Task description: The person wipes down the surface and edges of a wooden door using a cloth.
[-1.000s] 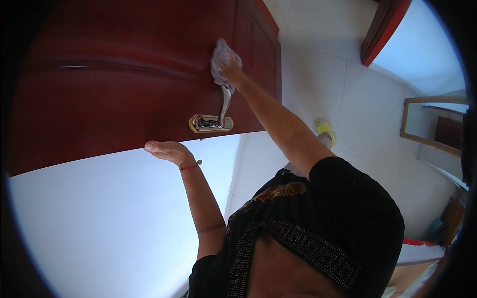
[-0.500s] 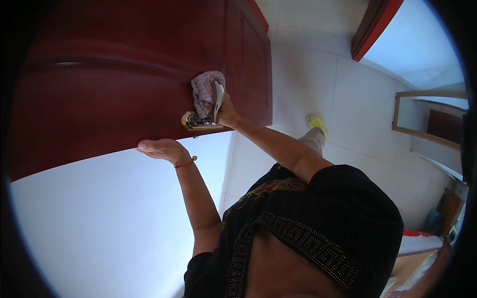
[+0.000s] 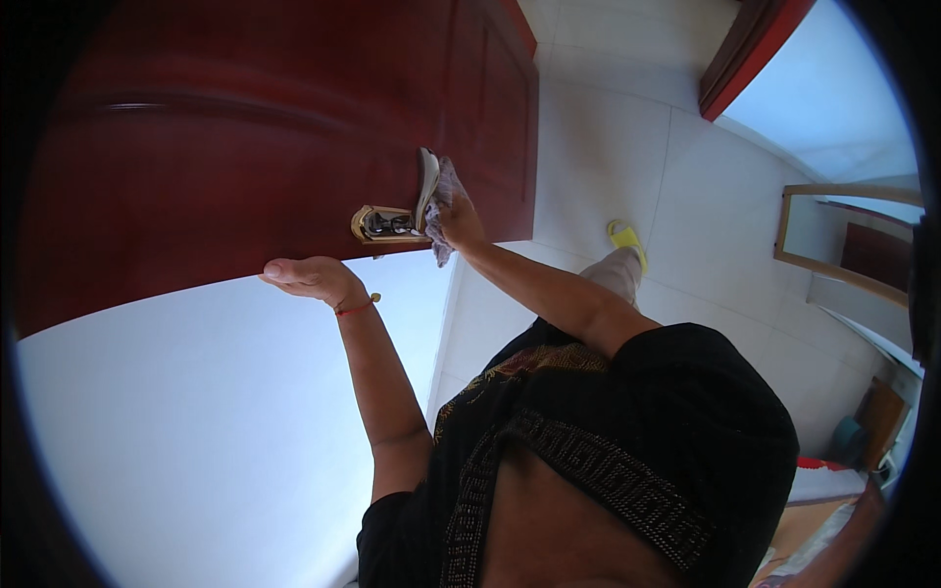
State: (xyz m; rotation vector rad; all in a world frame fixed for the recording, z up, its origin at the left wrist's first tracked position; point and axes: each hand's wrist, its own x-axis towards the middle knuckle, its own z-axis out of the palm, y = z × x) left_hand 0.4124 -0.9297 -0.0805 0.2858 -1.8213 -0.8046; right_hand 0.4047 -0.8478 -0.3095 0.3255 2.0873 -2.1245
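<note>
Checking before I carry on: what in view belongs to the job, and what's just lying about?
In use:
grey cloth, in the right hand
lever handle, beside it
red door, left hand at its edge

Background:
yellow slipper, worn
wood-framed mirror

You can read no text, label, brand, number or sign anywhere in view.
</note>
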